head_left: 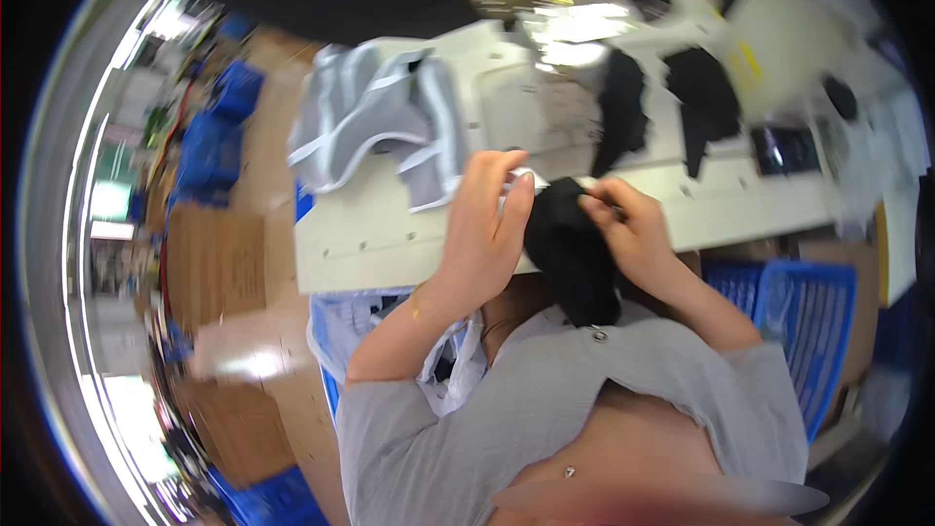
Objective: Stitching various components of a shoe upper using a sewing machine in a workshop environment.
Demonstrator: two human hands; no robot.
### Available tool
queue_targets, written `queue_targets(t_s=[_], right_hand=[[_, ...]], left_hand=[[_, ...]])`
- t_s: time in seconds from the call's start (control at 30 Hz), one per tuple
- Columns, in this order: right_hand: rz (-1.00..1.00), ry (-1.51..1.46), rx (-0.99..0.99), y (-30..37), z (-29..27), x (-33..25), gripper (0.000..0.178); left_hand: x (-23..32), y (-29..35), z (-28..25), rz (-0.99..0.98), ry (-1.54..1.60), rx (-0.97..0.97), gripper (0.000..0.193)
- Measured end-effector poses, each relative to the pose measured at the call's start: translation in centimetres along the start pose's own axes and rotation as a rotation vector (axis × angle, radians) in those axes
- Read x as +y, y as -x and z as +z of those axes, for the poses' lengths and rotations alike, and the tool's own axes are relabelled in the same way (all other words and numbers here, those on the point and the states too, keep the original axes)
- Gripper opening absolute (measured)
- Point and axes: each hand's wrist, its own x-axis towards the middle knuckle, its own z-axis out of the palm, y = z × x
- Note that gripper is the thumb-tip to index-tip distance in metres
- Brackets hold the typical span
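Observation:
A piece of black cloth (575, 253) hangs in front of my chest, over the near edge of the white table. My right hand (635, 234) is closed, its thumb and fingers pinching the upper right edge of the cloth. At the cloth's upper left, my left hand (487, 229) has its fingers bent toward the thumb. Something small and white shows between those fingertips, too blurred to name. Two more black cloth pieces, one long (620, 107) and one tapering (703, 102), lie farther back on the table.
Grey fabric pieces with white edging (385, 122) lie on the table's (390, 248) left part. A blue basket (808, 331) stands below right, and a bag-lined bin (336, 331) below left. Cardboard boxes (216, 263) and blue containers (209, 156) line the floor at left.

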Motion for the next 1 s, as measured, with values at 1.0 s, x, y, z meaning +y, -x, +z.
queue_targets(t_s=[1.0], right_hand=[[-0.045,0.890,0.375,-5.3,-13.9,7.8,0.019]], left_hand=[[-1.5,0.5,4.1,-0.421,0.778,0.027,0.010]])
